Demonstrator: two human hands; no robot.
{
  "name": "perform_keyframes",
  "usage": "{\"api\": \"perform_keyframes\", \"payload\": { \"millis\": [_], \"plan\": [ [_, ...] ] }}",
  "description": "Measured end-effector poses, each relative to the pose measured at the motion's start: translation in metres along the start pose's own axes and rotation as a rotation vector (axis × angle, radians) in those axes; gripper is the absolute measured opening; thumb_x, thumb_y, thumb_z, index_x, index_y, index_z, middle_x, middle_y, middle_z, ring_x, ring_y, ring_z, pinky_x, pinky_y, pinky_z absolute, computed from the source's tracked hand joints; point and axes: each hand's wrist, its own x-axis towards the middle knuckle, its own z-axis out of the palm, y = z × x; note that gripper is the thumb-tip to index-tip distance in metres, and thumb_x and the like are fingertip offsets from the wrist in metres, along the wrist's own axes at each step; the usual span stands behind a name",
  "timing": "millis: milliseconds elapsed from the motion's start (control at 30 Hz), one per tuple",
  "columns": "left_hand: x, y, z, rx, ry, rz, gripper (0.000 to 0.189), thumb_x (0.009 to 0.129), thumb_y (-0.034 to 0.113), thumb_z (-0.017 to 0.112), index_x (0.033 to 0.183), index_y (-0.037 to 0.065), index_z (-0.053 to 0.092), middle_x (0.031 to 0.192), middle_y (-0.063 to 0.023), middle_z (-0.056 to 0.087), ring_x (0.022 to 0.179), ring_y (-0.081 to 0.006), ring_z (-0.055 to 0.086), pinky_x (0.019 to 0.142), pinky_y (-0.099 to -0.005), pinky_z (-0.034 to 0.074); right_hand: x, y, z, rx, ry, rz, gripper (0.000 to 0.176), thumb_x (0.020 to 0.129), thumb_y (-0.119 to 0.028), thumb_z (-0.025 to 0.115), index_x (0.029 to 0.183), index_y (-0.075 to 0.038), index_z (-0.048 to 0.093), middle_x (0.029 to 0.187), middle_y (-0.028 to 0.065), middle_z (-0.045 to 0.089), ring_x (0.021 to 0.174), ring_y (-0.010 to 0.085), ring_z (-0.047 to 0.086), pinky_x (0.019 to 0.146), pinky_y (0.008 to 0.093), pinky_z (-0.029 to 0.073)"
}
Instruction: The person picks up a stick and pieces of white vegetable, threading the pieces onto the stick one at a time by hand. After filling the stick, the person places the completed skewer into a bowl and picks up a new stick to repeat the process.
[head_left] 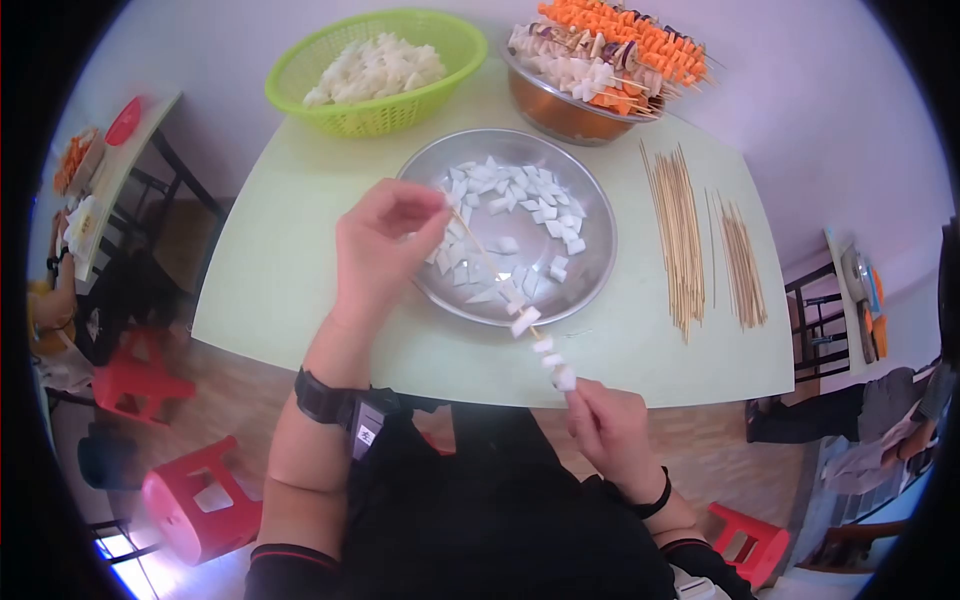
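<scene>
A thin bamboo skewer (479, 246) slants across the near part of a round metal basin (610, 235). My left hand (385, 235) pinches its upper end over the basin's left side. Several white chunks (526, 321) are threaded along the lower half, with gaps between some of them. My right hand (607, 425) is closed at the lower end, fingertips right by the last white chunk (563, 378), just past the table's near edge. Inside the basin lie many loose white diamond-shaped pieces (540, 190).
A green colander (375, 120) of white pieces stands back left. Beside it, a metal bowl (560, 118) is heaped with loaded skewers (640, 45). Bare skewers (680, 240) lie in two bundles on the right. Red stools (200, 505) and other people (880, 415) are around the table.
</scene>
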Motion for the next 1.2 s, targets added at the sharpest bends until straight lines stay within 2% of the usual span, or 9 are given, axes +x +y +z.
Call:
{"api": "perform_keyframes", "payload": {
  "millis": [133, 200, 233, 300, 333, 400, 600, 1133, 1200],
  "plan": [
    [0.000, 0.002, 0.000, 0.008, 0.005, 0.044, 0.015, 0.079, -0.005, 0.066, 0.093, -0.005, 0.059, 0.090, -0.0077, 0.063, 0.082, -0.0118, 0.062, 0.074, -0.0214, 0.050, 0.011, -0.005, -0.001, -0.105, 0.008, -0.055, 0.011, 0.091, -0.006, 0.052, 0.096, 0.002, 0.058, 0.053, 0.0040, 0.051, 0.044, 0.0130, 0.052, 0.044, 0.0313, 0.039],
    [-0.001, 0.002, 0.000, -0.011, 0.021, 0.045, 0.015, 0.079, -0.005, 0.066, 0.092, -0.005, 0.059, 0.088, -0.0075, 0.063, 0.081, -0.0116, 0.062, 0.074, -0.0214, 0.050, 0.013, -0.013, -0.002, 0.358, -0.098, 0.318, 0.015, 0.093, -0.009, 0.049, 0.096, 0.002, 0.058, 0.052, 0.0032, 0.051, 0.044, 0.0124, 0.051, 0.043, 0.0278, 0.039],
    [0.000, 0.002, 0.000, -0.014, 0.017, 0.041, 0.015, 0.079, -0.005, 0.066, 0.092, -0.005, 0.059, 0.088, -0.0075, 0.063, 0.081, -0.0116, 0.062, 0.074, -0.0214, 0.050, 0.013, -0.013, -0.002, 0.356, -0.096, 0.324, 0.015, 0.093, -0.009, 0.049, 0.096, 0.002, 0.058, 0.052, 0.0032, 0.051, 0.044, 0.0124, 0.051, 0.043, 0.0278, 0.039],
    [0.001, 0.000, -0.001, 0.051, 0.023, 0.065, 0.014, 0.079, -0.005, 0.066, 0.092, -0.005, 0.060, 0.089, -0.0080, 0.063, 0.081, -0.0116, 0.062, 0.074, -0.0215, 0.050, 0.015, -0.011, -0.004, 0.850, -0.195, 0.587, 0.020, 0.096, -0.014, 0.043, 0.096, 0.001, 0.057, 0.051, 0.0021, 0.050, 0.043, 0.0109, 0.049, 0.042, 0.0233, 0.038],
    [0.000, 0.000, 0.000, 0.048, 0.014, 0.060, 0.014, 0.079, -0.005, 0.066, 0.092, -0.005, 0.060, 0.089, -0.0080, 0.063, 0.081, -0.0116, 0.062, 0.074, -0.0215, 0.050, 0.016, -0.009, -0.004, 0.850, -0.187, 0.596, 0.020, 0.096, -0.014, 0.043, 0.096, 0.001, 0.057, 0.051, 0.0021, 0.050, 0.043, 0.0109, 0.049, 0.042, 0.0233, 0.038],
    [-0.002, 0.000, 0.001, -0.008, -0.028, 0.036, 0.014, 0.079, -0.006, 0.065, 0.092, -0.005, 0.060, 0.089, -0.0079, 0.063, 0.082, -0.0121, 0.062, 0.076, -0.0219, 0.050, 0.021, -0.005, -0.005, 1.233, -0.230, 0.642, 0.026, 0.098, -0.018, 0.038, 0.095, 0.000, 0.056, 0.051, 0.0013, 0.050, 0.043, 0.0085, 0.047, 0.041, 0.0192, 0.037],
    [-0.003, 0.005, 0.003, -0.006, -0.065, -0.071, 0.015, 0.078, -0.008, 0.065, 0.092, -0.006, 0.060, 0.090, -0.0070, 0.061, 0.084, -0.0130, 0.062, 0.077, -0.0229, 0.050, 0.034, -0.006, 0.004, 1.069, -0.210, 0.576, 0.028, 0.099, -0.021, 0.037, 0.096, 0.000, 0.056, 0.052, 0.0012, 0.050, 0.043, 0.0064, 0.045, 0.043, 0.0183, 0.038],
    [-0.006, 0.002, 0.010, -0.010, -0.169, 0.018, 0.014, 0.077, -0.006, 0.066, 0.090, -0.004, 0.061, 0.092, -0.0070, 0.059, 0.084, -0.0134, 0.061, 0.077, -0.0244, 0.051, 0.037, 0.005, 0.023, 1.082, -0.181, 0.529, 0.028, 0.099, -0.023, 0.037, 0.097, -0.001, 0.054, 0.054, 0.0005, 0.051, 0.046, 0.0051, 0.046, 0.045, 0.0178, 0.038],
    [-0.005, 0.001, 0.009, 0.010, -0.231, 0.046, 0.019, 0.079, -0.007, 0.065, 0.096, -0.004, 0.059, 0.097, -0.0071, 0.058, 0.088, -0.0132, 0.060, 0.078, -0.0242, 0.049, 0.036, 0.008, 0.023, 1.113, -0.130, 0.487, 0.027, 0.099, -0.022, 0.038, 0.097, -0.001, 0.054, 0.054, 0.0009, 0.050, 0.045, 0.0056, 0.046, 0.045, 0.0179, 0.038]
  ]
}}
